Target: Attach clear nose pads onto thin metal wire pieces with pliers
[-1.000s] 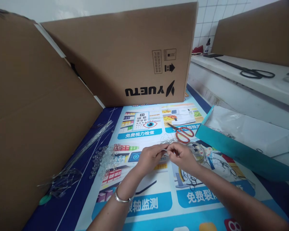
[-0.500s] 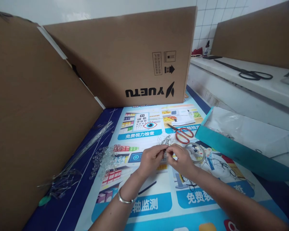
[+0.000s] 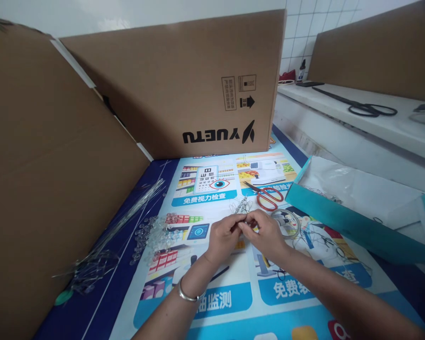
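My left hand [image 3: 222,237] and my right hand [image 3: 266,232] meet over the printed sheet, thumbs and fingertips pinched together. Between them is the near end of a small bundle of thin looped wire [image 3: 241,205], whose silvery loops fan out beyond the fingers. The exact grip point is hidden by the fingers. Just past the right hand lie scissors with red handles [image 3: 270,198], blades apart. A coil of pale wire [image 3: 294,225] rests flat beside the right wrist.
Clear beads [image 3: 154,236] lie in a heap at left, near a sheaf of long thin wires [image 3: 131,212]. A teal box [image 3: 350,225] stands at right. Cardboard panels [image 3: 170,85] wall the back and left. Large black scissors [image 3: 370,109] lie on a white ledge [image 3: 407,123].
Both hands stay together at nearly the same spot. The right fingers have shifted left and closed nearer to the left fingertips. The whole view has moved slightly.
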Motion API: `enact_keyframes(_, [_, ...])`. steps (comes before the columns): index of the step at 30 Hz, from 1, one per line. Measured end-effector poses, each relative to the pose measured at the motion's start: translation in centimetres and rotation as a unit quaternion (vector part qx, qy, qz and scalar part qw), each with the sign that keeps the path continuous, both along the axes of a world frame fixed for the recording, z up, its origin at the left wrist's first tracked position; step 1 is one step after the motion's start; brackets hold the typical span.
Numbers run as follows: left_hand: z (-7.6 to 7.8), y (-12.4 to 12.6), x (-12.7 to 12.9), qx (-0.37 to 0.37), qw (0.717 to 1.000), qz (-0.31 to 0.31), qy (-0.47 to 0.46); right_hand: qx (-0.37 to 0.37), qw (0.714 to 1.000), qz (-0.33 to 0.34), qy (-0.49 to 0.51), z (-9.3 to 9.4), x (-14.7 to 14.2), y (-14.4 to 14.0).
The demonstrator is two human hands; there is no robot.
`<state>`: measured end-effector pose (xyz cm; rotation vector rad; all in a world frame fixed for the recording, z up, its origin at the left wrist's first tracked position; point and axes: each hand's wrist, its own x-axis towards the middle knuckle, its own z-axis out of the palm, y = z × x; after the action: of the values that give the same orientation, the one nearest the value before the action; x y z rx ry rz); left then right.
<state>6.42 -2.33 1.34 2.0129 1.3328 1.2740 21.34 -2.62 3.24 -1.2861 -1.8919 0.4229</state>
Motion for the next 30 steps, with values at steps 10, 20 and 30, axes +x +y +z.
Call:
enact_keyframes(10, [0.8,-0.4,0.8,-0.035,0.999,-0.009,0.021,0.006,0.999,-0.032,0.023,0.3,-0.1,0.1])
enact_keyframes(20, [3.2,-0.5,1.5,-0.317,0.871,-0.112,-0.358,0.149,0.988,0.031,0.015,0.0,0.9,0.9])
enact_keyframes(30, [4.2,-0.7,1.7,-0.321,0.848,-0.116,-0.406,0.234,0.965,0.064,-0.095,-0.3,0.9,0.8])
